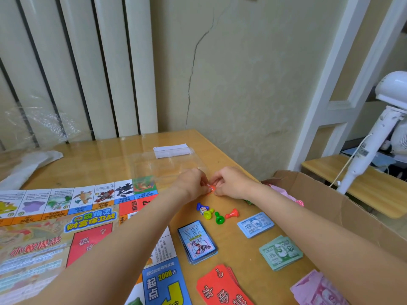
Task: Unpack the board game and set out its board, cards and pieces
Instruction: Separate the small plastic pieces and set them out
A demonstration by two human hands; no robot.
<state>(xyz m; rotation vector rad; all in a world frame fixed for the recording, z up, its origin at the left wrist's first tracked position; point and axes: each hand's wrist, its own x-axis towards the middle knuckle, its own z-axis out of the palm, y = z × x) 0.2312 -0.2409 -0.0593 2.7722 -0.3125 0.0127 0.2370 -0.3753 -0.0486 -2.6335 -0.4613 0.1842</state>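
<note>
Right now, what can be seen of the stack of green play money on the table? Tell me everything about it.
The green play money is a small stack of paper notes, printed in darker green with a cartoon figure in an oval and "2000" at the corners. It lies flat on the wooden table, slightly fanned so the lower edges show. It sits right of the blue card deck, below the blue 500 notes and above the pink notes. The person's right forearm passes just beside its right edge; nothing visibly grips it.
</note>
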